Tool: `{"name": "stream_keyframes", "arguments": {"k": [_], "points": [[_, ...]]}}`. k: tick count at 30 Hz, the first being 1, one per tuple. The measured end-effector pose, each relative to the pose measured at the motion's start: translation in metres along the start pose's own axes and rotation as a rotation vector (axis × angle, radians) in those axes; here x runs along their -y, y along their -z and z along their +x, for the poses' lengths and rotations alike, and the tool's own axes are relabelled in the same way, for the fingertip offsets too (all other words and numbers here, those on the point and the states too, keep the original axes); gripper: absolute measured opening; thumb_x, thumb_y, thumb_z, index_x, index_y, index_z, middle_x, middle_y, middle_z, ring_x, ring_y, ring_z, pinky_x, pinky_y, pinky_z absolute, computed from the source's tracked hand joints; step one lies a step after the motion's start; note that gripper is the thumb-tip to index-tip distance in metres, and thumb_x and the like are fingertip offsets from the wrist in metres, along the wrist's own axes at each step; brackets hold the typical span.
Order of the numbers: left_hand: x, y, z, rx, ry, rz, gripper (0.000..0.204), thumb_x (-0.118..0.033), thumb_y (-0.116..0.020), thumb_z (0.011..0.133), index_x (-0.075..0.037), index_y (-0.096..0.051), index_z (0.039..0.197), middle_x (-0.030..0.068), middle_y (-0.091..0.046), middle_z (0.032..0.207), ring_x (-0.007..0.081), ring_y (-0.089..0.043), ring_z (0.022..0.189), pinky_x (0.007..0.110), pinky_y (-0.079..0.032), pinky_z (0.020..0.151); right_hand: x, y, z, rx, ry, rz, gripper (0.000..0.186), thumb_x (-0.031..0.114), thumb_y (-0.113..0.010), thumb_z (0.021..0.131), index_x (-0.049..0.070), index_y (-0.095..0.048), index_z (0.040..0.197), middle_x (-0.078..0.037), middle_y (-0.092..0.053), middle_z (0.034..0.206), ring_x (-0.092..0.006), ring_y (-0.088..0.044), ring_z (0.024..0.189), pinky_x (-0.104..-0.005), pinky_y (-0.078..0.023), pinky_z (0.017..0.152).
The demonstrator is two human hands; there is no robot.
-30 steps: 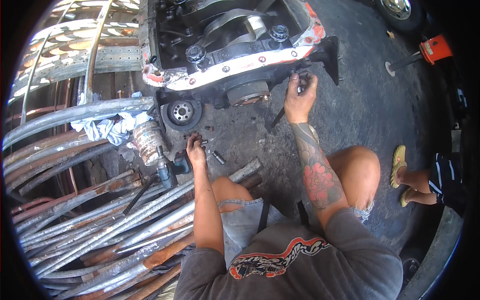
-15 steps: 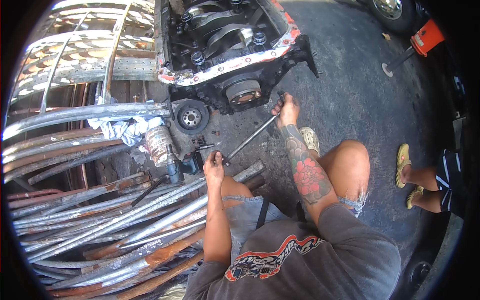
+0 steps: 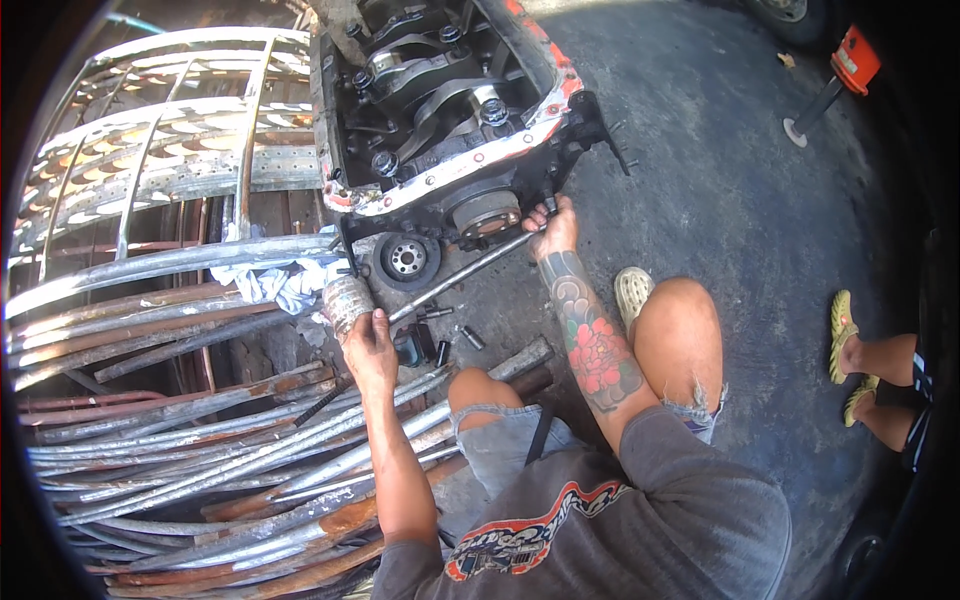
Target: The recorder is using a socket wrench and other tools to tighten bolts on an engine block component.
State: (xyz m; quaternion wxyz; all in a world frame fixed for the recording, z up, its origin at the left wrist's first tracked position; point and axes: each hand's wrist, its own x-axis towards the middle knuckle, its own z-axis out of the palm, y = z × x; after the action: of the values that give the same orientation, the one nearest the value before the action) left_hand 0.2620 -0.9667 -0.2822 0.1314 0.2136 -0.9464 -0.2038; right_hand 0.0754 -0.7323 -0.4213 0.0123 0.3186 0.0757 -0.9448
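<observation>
head: bar [image 3: 466, 275] perhaps against engine edge [image 3: 540, 165]

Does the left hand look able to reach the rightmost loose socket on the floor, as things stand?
Probably yes. The socket lies close to the left hand, with nothing seen on it, but the hand would likely have to leave the long bar's end and pass over the drill.

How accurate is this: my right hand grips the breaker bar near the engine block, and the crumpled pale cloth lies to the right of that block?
The side is wrong: the head view shows the crumpled pale cloth to the left of the engine block. Your right hand does grip the breaker bar near that block.
</observation>
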Motion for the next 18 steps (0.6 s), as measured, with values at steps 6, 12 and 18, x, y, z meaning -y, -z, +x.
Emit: {"name": "stream_keyframes", "arguments": {"k": [6,12,18], "points": [[0.040,-0.024,0.012,0.063,0.071,-0.119,0.031,-0.027,-0.056,0.093,0.002,-0.064,0.100,0.0211,-0.066,0.081,0.0260,-0.064,0.074,0.035,-0.048,0.070,-0.012,-0.024,-0.012,-0.190,0.091,-0.154,0.016,0.025,-0.050,0.089,0.010,-0.046,0.093,-0.004,-0.042,0.068,-0.0118,-0.037,0.047,-0.0275,-0.029,0.037],[0.087,-0.072,-0.002,0.249,0.101,-0.118,0.027,-0.022,-0.056,0.091,0.000,-0.063,0.104,0.0218,-0.066,0.093,0.0327,-0.065,0.091,0.039,-0.047,0.081,-0.010,-0.022,-0.018,-0.088,0.139,-0.239,0.012,0.024,-0.048,0.090,0.011,-0.046,0.089,-0.003,-0.042,0.062,-0.0119,-0.036,0.042,-0.0278,-0.029,0.036],[0.035,-0.035,0.002,0.210,0.135,-0.280,0.026,-0.022,-0.055,0.093,0.001,-0.063,0.104,0.0174,-0.067,0.090,0.0210,-0.063,0.084,0.033,-0.047,0.077,0.006,-0.005,-0.006,-0.068,0.114,-0.206,0.014,0.024,-0.046,0.090,0.011,-0.046,0.088,-0.003,-0.041,0.065,-0.0119,-0.037,0.047,-0.0270,-0.030,0.039]]}}
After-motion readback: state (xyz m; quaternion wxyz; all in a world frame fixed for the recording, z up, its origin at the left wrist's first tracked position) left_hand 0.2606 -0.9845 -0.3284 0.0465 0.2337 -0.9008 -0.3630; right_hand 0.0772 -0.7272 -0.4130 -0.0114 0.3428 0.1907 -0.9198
